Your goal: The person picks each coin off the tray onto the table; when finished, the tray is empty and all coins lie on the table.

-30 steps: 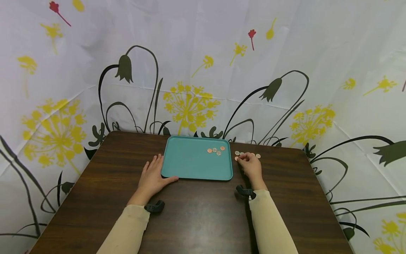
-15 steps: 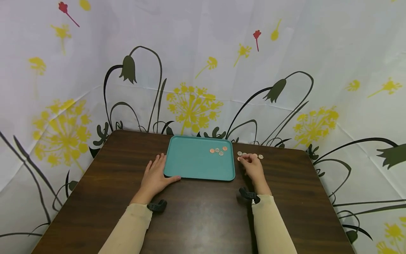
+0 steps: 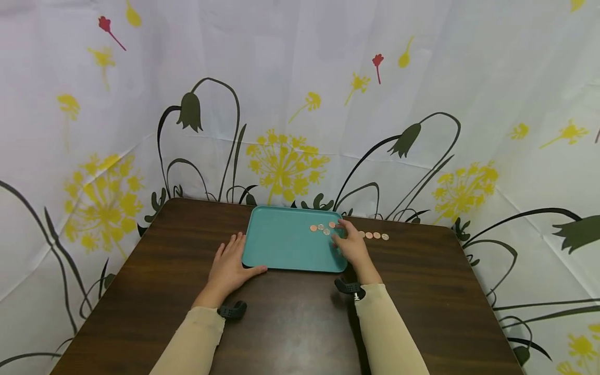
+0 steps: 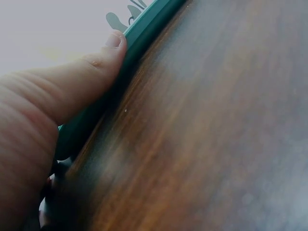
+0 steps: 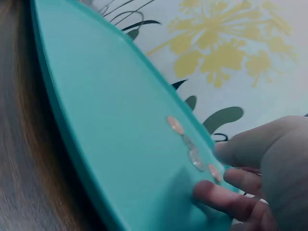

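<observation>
The teal tray (image 3: 281, 252) lies between two hands: left hand (image 3: 228, 265) spread at its corner, right hand (image 3: 353, 247) just brought over from the table coins (image 3: 377, 235), fingers half-parted, any hold unclear; tray coins (image 3: 326, 232) sit just left, so work seems shifted traywards.

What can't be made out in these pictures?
Markings on the coins: too small, head view; blurred, right wrist view.
Whether the right hand holds a coin: the hand itself hides it, both views.
Any coins behind it: covered by that hand, head view.
Near edge of the table: cut off at the bottom, head view.
</observation>
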A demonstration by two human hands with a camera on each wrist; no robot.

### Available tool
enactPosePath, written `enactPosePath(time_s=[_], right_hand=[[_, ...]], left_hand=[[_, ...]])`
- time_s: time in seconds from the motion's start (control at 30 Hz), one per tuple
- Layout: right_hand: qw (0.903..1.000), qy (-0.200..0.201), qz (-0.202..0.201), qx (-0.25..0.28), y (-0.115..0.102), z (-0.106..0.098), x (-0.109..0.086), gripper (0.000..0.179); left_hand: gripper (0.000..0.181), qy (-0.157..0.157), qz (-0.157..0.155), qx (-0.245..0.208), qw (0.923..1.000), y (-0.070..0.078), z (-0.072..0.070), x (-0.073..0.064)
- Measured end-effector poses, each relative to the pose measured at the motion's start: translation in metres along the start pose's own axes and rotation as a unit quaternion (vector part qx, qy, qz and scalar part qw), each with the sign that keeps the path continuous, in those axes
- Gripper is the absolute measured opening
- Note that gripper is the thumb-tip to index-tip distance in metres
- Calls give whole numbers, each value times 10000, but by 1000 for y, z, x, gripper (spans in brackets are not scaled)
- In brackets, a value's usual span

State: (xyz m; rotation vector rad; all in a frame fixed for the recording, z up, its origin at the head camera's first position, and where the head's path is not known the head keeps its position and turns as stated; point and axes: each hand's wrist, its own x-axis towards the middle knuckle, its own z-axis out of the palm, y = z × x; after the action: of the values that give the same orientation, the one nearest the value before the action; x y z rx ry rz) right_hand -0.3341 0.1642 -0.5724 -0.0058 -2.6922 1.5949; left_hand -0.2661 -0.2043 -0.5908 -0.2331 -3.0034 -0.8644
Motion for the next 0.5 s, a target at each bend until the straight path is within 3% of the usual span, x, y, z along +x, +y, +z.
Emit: enactPosePath(time_s=[0.17, 0.33, 0.5], right_hand=[[9920, -241, -218, -1217, -1, 3, 5, 63], [9841, -258, -494, -1688, -4, 6, 3, 60], [9784, -52, -612, -1975, -3, 11, -2, 45]], left_hand=[[125, 46, 35, 11, 10000, 0, 0, 0], [126, 72, 66, 27, 9999, 0, -3, 2], [126, 17, 13, 11, 10000, -1, 0, 1]])
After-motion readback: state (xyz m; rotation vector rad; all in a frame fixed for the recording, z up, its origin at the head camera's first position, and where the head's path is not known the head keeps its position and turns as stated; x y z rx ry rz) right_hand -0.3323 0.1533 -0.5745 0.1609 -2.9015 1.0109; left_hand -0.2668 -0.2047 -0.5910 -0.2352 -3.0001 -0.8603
